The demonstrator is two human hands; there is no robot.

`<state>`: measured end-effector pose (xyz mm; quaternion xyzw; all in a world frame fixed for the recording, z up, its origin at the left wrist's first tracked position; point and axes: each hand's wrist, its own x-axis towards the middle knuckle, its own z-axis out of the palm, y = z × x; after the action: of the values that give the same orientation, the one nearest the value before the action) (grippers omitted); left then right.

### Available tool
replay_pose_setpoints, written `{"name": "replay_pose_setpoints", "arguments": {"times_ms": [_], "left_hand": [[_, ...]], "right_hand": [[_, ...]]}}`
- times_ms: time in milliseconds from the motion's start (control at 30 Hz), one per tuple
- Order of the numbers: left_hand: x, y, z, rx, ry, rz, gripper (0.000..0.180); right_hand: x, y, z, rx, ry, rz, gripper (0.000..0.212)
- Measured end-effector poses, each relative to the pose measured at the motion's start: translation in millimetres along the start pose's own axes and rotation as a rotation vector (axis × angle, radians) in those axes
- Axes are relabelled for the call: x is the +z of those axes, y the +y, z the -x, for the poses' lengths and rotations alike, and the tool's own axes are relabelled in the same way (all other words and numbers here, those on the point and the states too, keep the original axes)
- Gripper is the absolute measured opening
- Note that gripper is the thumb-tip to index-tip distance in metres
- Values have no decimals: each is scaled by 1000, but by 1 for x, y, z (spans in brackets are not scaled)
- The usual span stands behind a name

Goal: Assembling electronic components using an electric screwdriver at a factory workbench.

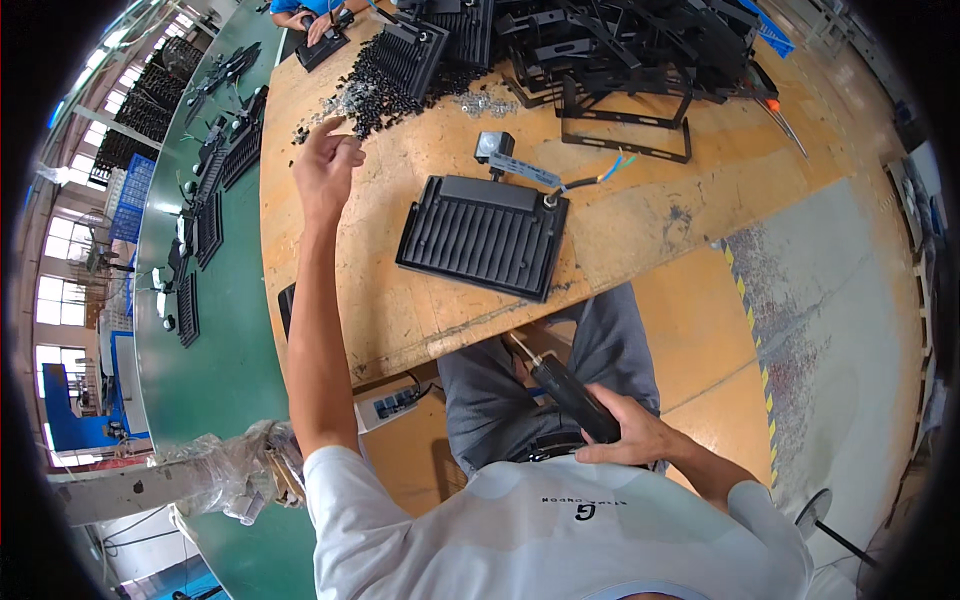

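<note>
On the wooden table in front of me lies a black ribbed floodlight [485,235], face down. A sensor head [494,147] sticks up from its far edge, and a cable with stripped coloured wires [600,178] runs out to the right. My left hand [328,170] is raised left of the floodlight, just short of a pile of small black screws [372,100]. Its fingers are curled together; whatever they may hold is too small to make out. Down at my lap, my right hand [632,430] grips a black electric screwdriver [575,398], its bit pointing up toward the table edge.
Black metal brackets [625,120] are heaped at the back right, beside an orange-handled screwdriver [785,120]. Other floodlights [405,55] stand behind the screws. A co-worker's hands [315,25] work at the far left. More lamps [207,228] line the green conveyor [200,390].
</note>
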<state>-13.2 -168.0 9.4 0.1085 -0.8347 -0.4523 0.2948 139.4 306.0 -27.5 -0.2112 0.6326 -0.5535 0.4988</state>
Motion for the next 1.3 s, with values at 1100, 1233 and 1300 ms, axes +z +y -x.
{"name": "replay_pose_setpoints", "arguments": {"times_ms": [1100, 1233, 1300], "left_hand": [[54, 123, 238, -476, -250, 1112, 13], [55, 124, 245, -466, -209, 1060, 14], [57, 125, 250, -440, -171, 1065, 15]], "right_hand": [[-1, -28, 5, -8, -299, -610, 75], [7, -10, -1, -214, 11, -9, 77], [5, -10, 0, -229, 7, 29, 77]]}}
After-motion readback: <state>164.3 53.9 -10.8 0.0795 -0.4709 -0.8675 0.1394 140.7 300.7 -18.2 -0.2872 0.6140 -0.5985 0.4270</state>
